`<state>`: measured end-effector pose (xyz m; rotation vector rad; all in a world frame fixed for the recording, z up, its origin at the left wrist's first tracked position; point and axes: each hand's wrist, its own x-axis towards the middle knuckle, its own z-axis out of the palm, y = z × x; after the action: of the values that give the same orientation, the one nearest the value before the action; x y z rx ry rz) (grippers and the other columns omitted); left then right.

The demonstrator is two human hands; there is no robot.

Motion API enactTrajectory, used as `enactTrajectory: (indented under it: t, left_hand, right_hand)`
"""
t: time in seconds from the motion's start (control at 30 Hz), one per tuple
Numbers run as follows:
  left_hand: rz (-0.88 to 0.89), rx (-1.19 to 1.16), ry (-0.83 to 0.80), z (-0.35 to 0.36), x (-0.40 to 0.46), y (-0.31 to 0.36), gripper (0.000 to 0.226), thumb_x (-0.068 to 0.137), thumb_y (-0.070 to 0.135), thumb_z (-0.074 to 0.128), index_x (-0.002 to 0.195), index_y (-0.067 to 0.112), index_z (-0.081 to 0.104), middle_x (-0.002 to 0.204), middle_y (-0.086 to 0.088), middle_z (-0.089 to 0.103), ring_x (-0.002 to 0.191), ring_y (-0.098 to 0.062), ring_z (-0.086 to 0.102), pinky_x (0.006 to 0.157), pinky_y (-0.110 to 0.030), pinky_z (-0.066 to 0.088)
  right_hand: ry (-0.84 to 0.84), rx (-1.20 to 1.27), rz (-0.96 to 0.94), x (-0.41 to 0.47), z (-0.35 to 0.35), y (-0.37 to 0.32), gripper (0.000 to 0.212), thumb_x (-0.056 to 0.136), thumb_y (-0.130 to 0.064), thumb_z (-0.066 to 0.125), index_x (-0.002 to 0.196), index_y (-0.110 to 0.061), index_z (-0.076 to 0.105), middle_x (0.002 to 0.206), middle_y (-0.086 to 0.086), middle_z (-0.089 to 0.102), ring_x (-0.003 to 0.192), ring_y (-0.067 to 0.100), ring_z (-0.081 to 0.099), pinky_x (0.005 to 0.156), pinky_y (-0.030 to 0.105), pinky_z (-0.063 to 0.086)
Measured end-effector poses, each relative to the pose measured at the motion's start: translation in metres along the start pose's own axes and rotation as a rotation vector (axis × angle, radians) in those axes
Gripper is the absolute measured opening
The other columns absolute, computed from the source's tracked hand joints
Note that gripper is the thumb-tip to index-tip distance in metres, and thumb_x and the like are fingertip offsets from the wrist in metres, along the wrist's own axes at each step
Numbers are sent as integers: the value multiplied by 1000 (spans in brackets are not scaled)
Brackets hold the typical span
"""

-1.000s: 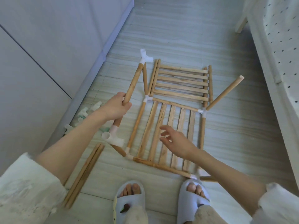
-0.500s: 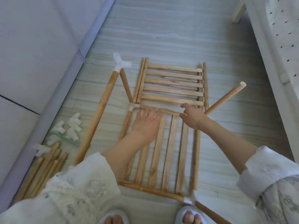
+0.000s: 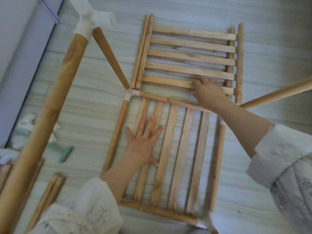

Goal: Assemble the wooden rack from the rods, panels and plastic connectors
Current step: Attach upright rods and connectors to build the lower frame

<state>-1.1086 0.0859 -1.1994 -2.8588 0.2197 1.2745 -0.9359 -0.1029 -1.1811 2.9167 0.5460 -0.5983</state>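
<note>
Pressing left hand [image 3: 144,141] flat (fingers splayed) on slatted panel [image 3: 177,157]; right hand [image 3: 208,94] fingers unclear.

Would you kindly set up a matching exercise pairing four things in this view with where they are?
Things:
1. left hand
2. right hand
3. green connector
4. white connector

Places:
A. at the framed panel's far left corner
B. flat on the near panel's slats
C. on the floor left of the frame
D. on the far panel's nearest slat

Pairs: 1-B, 2-D, 3-C, 4-A
</note>
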Motion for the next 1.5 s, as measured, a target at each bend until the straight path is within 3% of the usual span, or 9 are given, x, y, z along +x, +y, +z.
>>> enactTrajectory:
  t: [0.37,0.57,0.8,0.93,1.17,1.27,1.33,1.4,1.5]
  left_hand:
    - [-8,0,-53,-2,4,2,129,68,62,69,133,31,-39,132,-5,-56,127,-30,-45,105,-72,-1]
    - [41,-57,-129,-11,3,-3,124,72,57,69,135,32,-35,132,-2,-56,126,-27,-46,107,-68,-5]
    - [62,-227,-97,-52,-27,-2,84,94,40,48,148,25,-16,153,-3,-29,143,-25,-20,116,-47,0]
    - [103,-352,25,-99,-64,11,64,99,33,38,150,14,4,158,-10,0,145,-26,7,115,-40,19]
    - [165,-519,327,-168,-176,30,35,100,22,36,128,10,52,131,-10,53,123,-27,48,97,-28,37]
    - [105,-838,438,-175,-234,24,35,97,13,42,131,11,49,130,-11,54,114,-24,54,94,-32,43]
    - [117,-1328,450,-176,-274,20,41,95,7,47,135,9,41,127,-14,54,104,-24,57,88,-37,48]
    - [244,-1852,426,-179,-312,18,36,95,8,48,131,8,40,128,-17,52,104,-28,56,82,-42,51]
    - [428,-2211,522,-180,-354,20,24,98,20,45,121,12,46,128,-15,51,112,-28,52,84,-43,47]
  right_hand:
    - [-60,230,-79,20,-12,1,34,101,-26,35,120,2,41,120,27,53,108,40,52,85,43,39]
    - [179,307,-55,24,-60,-4,36,101,-32,35,119,-3,46,116,23,59,104,41,54,76,39,35]
    - [304,181,-104,-12,-123,-2,33,101,-30,35,118,-4,47,118,20,58,108,38,52,85,40,35]
    - [403,192,-97,-49,-172,-6,33,101,-31,34,117,-5,48,117,18,58,105,37,53,82,38,35]
    - [547,195,-96,-169,-241,-24,33,101,-32,33,117,-7,48,112,16,60,101,34,55,79,35,31]
    - [581,184,-125,-232,-254,-39,32,101,-33,33,115,-8,48,112,14,60,102,33,55,82,36,32]
    - [594,180,-143,-268,-258,-52,32,100,-33,34,114,-8,48,112,13,60,103,32,55,82,36,34]
    - [604,187,-162,-299,-260,-67,32,100,-34,35,115,-9,48,115,13,60,106,32,55,85,37,35]
    - [610,168,-184,-338,-261,-89,32,100,-34,33,115,-9,47,116,13,60,108,32,54,87,36,34]
